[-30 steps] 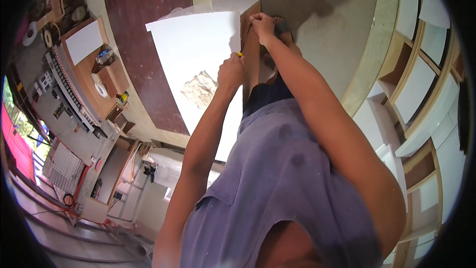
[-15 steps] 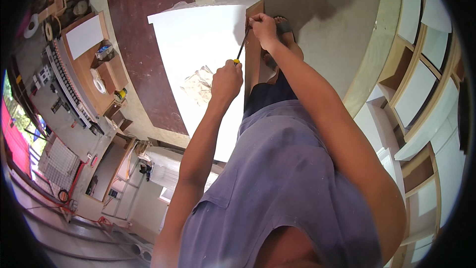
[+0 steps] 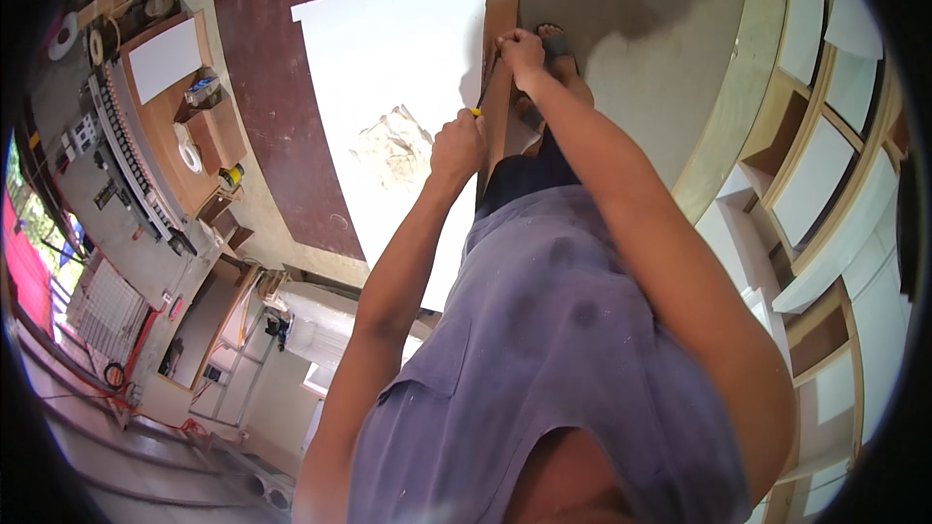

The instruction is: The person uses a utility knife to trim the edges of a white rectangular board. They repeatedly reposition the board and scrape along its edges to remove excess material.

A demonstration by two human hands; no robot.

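My left hand [image 3: 458, 149] is closed around the handle of a screwdriver [image 3: 477, 113]. A yellow collar shows above the fist, and the dark shaft points up toward my right hand. My right hand [image 3: 524, 51] has its fingertips pinched together at the wooden side [image 3: 499, 21] of a white-topped panel or cabinet; what lies between them is too small to make out. The white surface [image 3: 388, 53] spreads to the left of both hands. On it, just left of my left fist, lies a crumpled, whitish cloth or paper [image 3: 393, 147].
My sandalled feet [image 3: 553, 41] stand right of the wooden side. A dark red sheet [image 3: 282, 87] lies on the floor to the left. Beyond it are a wooden box [image 3: 216, 139] and a roll of tape [image 3: 190, 150]. White-fronted wooden cabinets [image 3: 815, 184] line the right.
My left hand has moved slightly right and up with the screwdriver, closer to the wooden side. My right hand has shifted a little right, and the white-topped piece appears tilted differently.
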